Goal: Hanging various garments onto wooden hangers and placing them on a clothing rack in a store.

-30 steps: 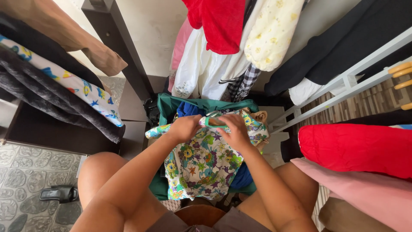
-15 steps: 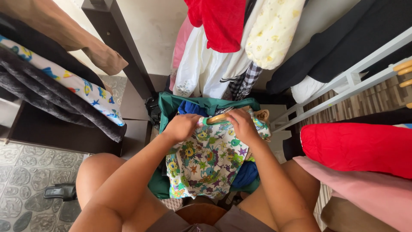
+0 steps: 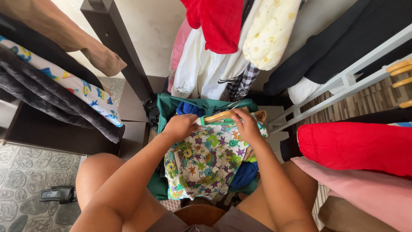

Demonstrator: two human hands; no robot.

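— Two hands on it: my left hand [image 3: 180, 127] pinches the left shoulder of the star-print shirt [image 3: 204, 165], my right hand [image 3: 246, 125] closed on its collar at the wooden hanger [image 3: 219, 116]. It lies atop the green bag [image 3: 171, 105], at its far rim.

— How best?

— Keep the collar flat, I'd say. Hanging clothes [image 3: 223, 47] crowd overhead; the white rail [image 3: 343, 81] stands close at my right.

Patterned garment [image 3: 205, 161] lies on the bag [image 3: 171, 105] (between both knees); hanging clothes [image 3: 223, 51] behind.
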